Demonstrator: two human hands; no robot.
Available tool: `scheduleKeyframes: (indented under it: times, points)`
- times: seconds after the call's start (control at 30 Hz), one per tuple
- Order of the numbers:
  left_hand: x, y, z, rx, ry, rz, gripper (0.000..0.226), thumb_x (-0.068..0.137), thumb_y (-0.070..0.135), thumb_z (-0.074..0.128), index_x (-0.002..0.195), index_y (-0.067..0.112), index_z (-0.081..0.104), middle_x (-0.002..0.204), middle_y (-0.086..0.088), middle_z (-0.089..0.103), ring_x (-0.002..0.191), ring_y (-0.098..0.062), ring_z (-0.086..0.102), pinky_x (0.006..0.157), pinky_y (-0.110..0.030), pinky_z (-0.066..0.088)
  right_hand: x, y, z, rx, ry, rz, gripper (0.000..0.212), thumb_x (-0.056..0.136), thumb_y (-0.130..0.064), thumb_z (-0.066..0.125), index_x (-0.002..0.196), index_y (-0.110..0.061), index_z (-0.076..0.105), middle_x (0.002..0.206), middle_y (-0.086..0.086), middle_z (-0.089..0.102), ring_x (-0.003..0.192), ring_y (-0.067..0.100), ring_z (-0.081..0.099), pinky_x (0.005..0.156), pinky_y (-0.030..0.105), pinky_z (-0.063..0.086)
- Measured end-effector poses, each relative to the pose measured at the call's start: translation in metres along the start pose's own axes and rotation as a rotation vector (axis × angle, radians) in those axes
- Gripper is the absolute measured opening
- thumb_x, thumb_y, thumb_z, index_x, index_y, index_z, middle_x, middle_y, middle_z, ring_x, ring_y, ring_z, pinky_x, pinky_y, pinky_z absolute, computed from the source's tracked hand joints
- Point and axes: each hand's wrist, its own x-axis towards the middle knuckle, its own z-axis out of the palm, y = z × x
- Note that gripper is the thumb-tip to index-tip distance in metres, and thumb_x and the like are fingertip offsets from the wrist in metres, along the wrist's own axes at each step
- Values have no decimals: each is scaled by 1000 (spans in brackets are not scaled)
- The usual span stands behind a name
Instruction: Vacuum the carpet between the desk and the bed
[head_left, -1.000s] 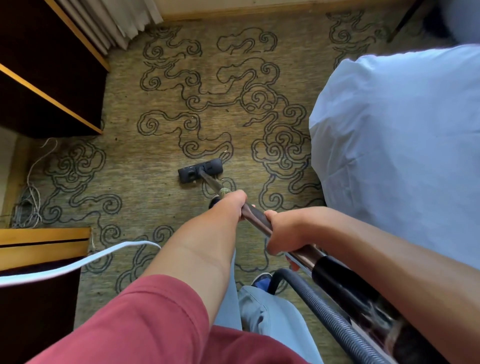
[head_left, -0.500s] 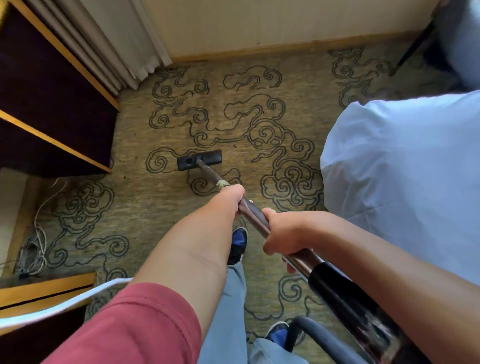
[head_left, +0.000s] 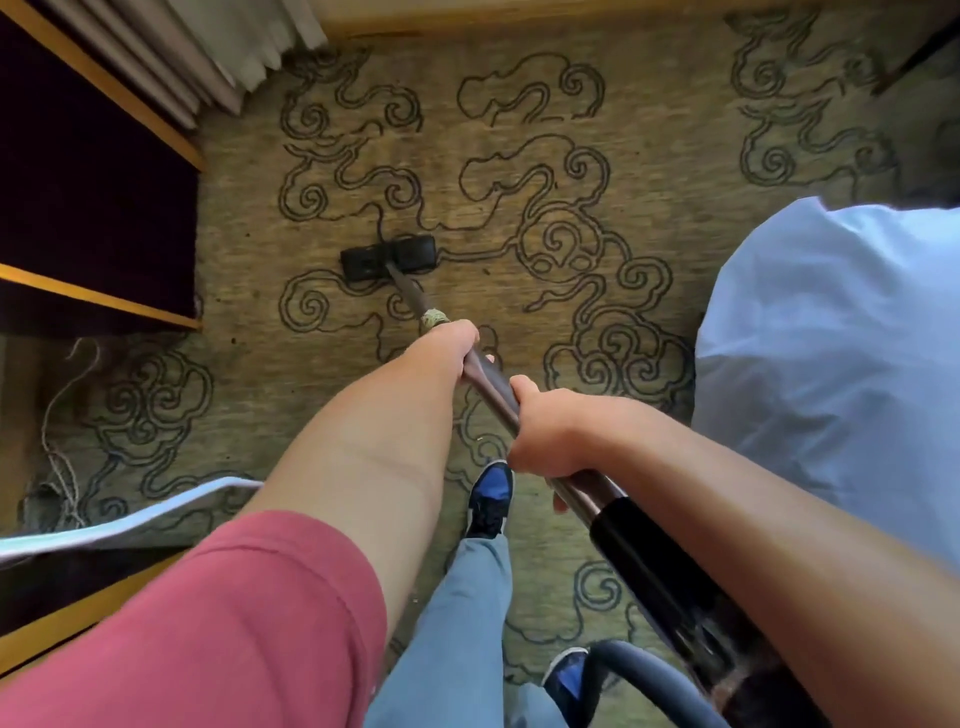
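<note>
The black vacuum head (head_left: 388, 257) lies flat on the olive carpet (head_left: 519, 119) with its dark swirl pattern, in the middle of the floor. A dark metal wand (head_left: 491, 384) runs from it back toward me. My left hand (head_left: 451, 347) grips the wand further down, just behind a taped joint. My right hand (head_left: 545, 436) grips it closer to me, above the black handle section (head_left: 644, 561). The grey hose (head_left: 644, 680) curls at the bottom. The dark desk (head_left: 98, 208) is on the left, the white bed (head_left: 831, 374) on the right.
Pleated curtains (head_left: 197, 52) hang at the top left by the wooden skirting. Loose cables (head_left: 62, 457) lie on the floor beside the desk. A white cord (head_left: 130, 519) crosses the lower left over another wooden unit (head_left: 62, 629). My blue shoes (head_left: 488, 499) stand on the carpet.
The vacuum head has slid forward across the carpet, away from me and toward the far wall. Both arms have stretched out and I have stepped forward. Both grips are unchanged.
</note>
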Motion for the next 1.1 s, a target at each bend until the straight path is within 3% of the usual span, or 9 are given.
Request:
scheduleKeyframes:
  times: [0.17,0.37,0.5,0.63,0.73,0.8,0.93,1.0,1.1]
  points:
    - [4,3,12,-32,19,0,37,100,25,43,127,2,55,127,-8,65,116,-28,62,108,-36,45,0,13,-10,65,-49,35,75,89,-11,52,152,-22,13,101,15,58,61,32,74,59,48,64]
    - [-6,1,20,-21,6,-1,41,101,28,41,130,2,51,131,-10,60,123,-29,57,114,-40,41,-9,20,-12,-2,-10,19,69,88,-17,55,148,-17,22,103,12,61,70,31,74,72,49,63]
    - [-29,-25,35,-8,-17,-32,40,104,33,40,130,3,47,105,-11,51,97,-27,51,91,-33,39,-33,36,11,0,-45,29,68,89,-16,54,148,-17,21,101,14,60,66,33,75,66,50,63]
    - [-46,-59,63,-135,-53,-104,34,102,30,44,123,5,47,106,-9,56,98,-26,58,96,-33,48,-54,67,38,-63,-26,38,72,87,-15,50,151,-18,18,96,12,61,61,29,74,63,46,64]
    - [-57,-87,89,-188,-82,-87,36,101,28,43,130,7,49,126,-3,60,115,-22,59,107,-33,48,-72,92,64,-49,-25,54,75,86,-14,50,152,-20,16,101,15,61,61,30,74,57,46,63]
    - [-67,-109,109,-209,-85,-79,28,102,26,43,122,8,51,128,-2,63,110,-20,60,100,-29,50,-85,110,85,-73,-12,56,72,84,-16,51,149,-20,20,101,13,60,65,30,74,62,46,64]
    - [-90,-154,141,-127,-88,-63,20,102,25,42,95,8,50,92,-4,57,80,-20,57,70,-27,50,-115,141,127,-78,-24,69,68,84,-18,51,146,-19,24,100,11,59,64,27,71,63,43,63]
    - [-100,-178,156,-118,-114,-47,17,102,22,43,94,8,49,93,-4,56,83,-21,57,76,-29,48,-129,156,147,-110,-22,77,69,85,-19,52,148,-18,23,104,10,60,67,26,69,66,43,60]
    - [-111,-211,179,-154,-139,-81,21,103,23,42,89,8,45,94,-6,56,91,-23,58,68,-29,47,-147,175,175,-153,-25,78,72,87,-20,53,151,-16,20,108,11,64,66,24,69,65,40,58]
